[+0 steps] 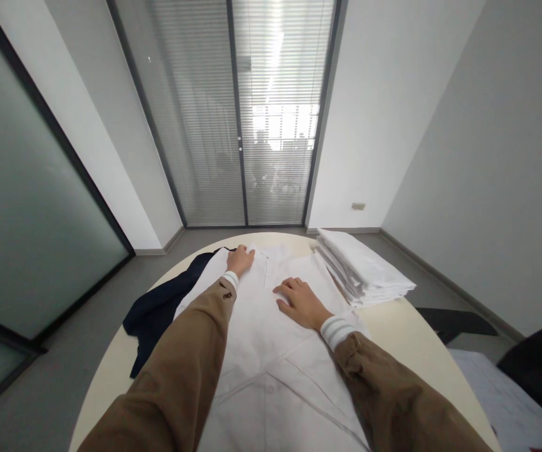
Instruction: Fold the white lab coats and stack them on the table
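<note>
A white shirt (pixel 271 345) lies spread front side up along the middle of the round table, with crease lines and a button placket near me. My left hand (pixel 240 260) rests on its far left part, close to the collar end, thumb and fingers apart. Nearer to me and to the right, my right hand (pixel 302 302) lies palm down on the shirt's upper front, fingers spread. Neither hand appears to grip the cloth. The far end of the shirt is pale and hard to make out against the table.
Dark navy cloth (pixel 165 304) lies on the left, partly under the shirt. A stack of folded white cloth (pixel 367 267) sits at the table's (pixel 424 351) right rear. Beyond the right edge are a black chair (pixel 541 370) and whitish cloth (pixel 510 402). Glass doors (pixel 271 125) stand behind.
</note>
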A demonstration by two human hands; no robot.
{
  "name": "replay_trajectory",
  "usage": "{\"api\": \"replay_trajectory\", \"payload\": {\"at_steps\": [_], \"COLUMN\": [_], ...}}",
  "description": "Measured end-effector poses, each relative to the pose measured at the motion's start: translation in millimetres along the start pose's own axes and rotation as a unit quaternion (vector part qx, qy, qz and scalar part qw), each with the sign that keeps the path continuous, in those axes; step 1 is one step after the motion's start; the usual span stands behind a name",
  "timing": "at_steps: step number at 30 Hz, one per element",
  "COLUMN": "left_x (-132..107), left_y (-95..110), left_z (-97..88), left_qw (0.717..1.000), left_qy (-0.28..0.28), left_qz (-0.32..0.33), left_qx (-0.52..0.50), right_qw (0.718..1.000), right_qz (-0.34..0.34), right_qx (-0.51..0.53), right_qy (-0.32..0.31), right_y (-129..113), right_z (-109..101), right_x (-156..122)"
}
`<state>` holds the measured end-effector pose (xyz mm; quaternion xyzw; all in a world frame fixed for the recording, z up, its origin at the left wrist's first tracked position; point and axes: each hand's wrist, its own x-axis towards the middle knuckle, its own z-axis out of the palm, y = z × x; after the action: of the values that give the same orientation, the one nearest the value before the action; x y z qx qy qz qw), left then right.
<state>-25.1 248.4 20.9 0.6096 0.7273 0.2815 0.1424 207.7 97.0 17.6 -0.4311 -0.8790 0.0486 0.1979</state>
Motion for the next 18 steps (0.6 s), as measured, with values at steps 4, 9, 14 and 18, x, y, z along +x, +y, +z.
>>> {"api": "replay_trajectory", "payload": {"at_steps": [4,9,14,18], "left_x": [-1.4,-8.5,-19.6,-33.0], "left_y": [3.7,13.1,18.9,18.1], "left_z": [0.5,-1.9,-10.4,-18.6], "left_qw": [0.998,0.982,0.962,0.953], "left_qy": [-0.008,0.009,0.034,0.018], "left_qz": [0.030,0.108,0.157,0.184], "left_qx": [-0.063,-0.153,-0.220,-0.240], "right_qw": [1.000,1.000,1.000,0.998], "right_qz": [0.001,0.002,0.009,0.039], "right_qx": [0.003,0.009,0.020,0.034], "right_qy": [0.005,0.008,0.017,0.035], "right_y": [-0.1,0.7,0.7,1.9], "right_z": [0.5,1.4,1.9,4.3], "right_x": [-0.2,0.6,1.1,0.3]}}
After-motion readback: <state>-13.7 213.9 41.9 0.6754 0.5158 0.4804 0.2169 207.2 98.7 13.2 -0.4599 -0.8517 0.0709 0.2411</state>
